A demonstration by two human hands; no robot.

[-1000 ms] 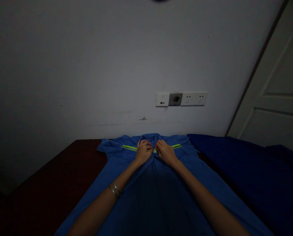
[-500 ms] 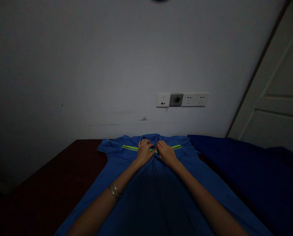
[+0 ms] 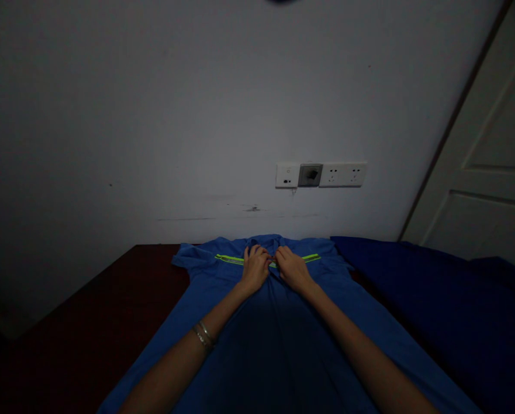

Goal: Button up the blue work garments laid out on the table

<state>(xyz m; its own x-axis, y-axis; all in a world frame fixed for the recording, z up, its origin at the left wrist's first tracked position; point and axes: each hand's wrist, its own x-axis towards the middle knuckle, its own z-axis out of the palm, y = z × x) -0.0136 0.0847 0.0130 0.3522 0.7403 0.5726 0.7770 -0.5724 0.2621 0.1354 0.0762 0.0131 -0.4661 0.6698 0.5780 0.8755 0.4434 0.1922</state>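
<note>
A blue work shirt (image 3: 222, 299) lies spread out, its collar toward the wall. A yellow-green reflective strip (image 3: 312, 257) runs across its chest. My left hand (image 3: 255, 269) is closed at the middle of the chest, with the fingers bent over the front opening. Close beside it, my right hand (image 3: 290, 267) pinches the cloth at the same opening, fingertips together. Between the two hands the cloth is bunched into folds. The small detail under the fingertips is too dark and covered to make out. Bracelets (image 3: 203, 336) circle my left wrist.
Beneath the shirt is a dark red tabletop (image 3: 123, 310). A darker blue cloth (image 3: 430, 299) lies along the right side. Behind stands a pale wall (image 3: 197, 115) with sockets and switches (image 3: 342, 175), and a panelled door (image 3: 490, 167) is at the right.
The fingers of my left hand have drawn in slightly toward the right hand at the opening. My right hand stays nearly in place, and the shirt lies as before.
</note>
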